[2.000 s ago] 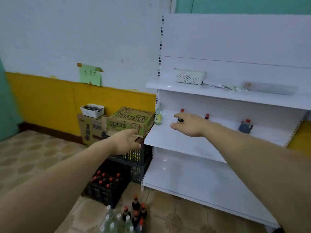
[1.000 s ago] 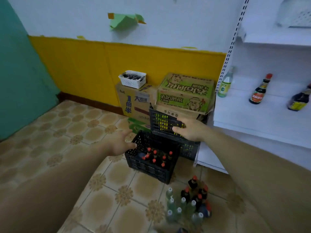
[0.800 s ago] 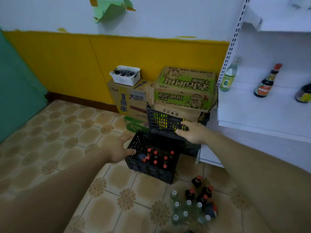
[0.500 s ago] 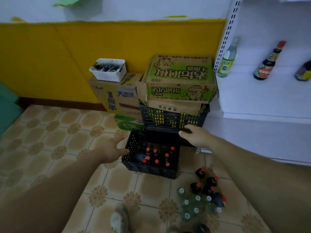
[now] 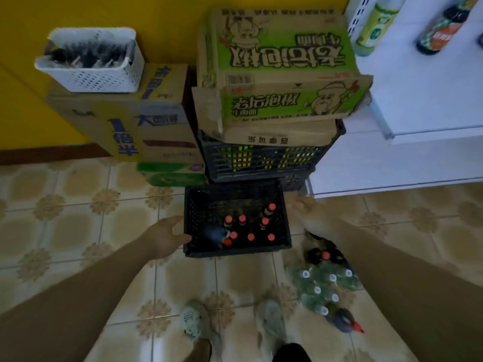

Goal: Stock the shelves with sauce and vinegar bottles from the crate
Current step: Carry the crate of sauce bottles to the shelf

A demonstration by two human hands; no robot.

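Note:
A black plastic crate (image 5: 236,250) sits on the tiled floor and holds several dark red-capped bottles (image 5: 241,222) plus one lying on its side. My left hand (image 5: 167,237) is spread open at the crate's left rim and holds nothing. My right hand (image 5: 311,214) is blurred, just right of the crate, empty with fingers loose. The white shelf (image 5: 423,100) at the upper right carries a clear green-labelled bottle (image 5: 376,24) and a dark sauce bottle (image 5: 439,32).
Behind the crate, stacked black crates (image 5: 264,159) bear a green carton (image 5: 282,69). A second carton with a white basket (image 5: 91,58) stands to the left. Several loose bottles (image 5: 326,280) sit on the floor under my right arm. My feet (image 5: 230,325) are below.
My right hand left the shelf and both hands came down to the floor crate. My view tilted from the shelves to straight down over the crate.

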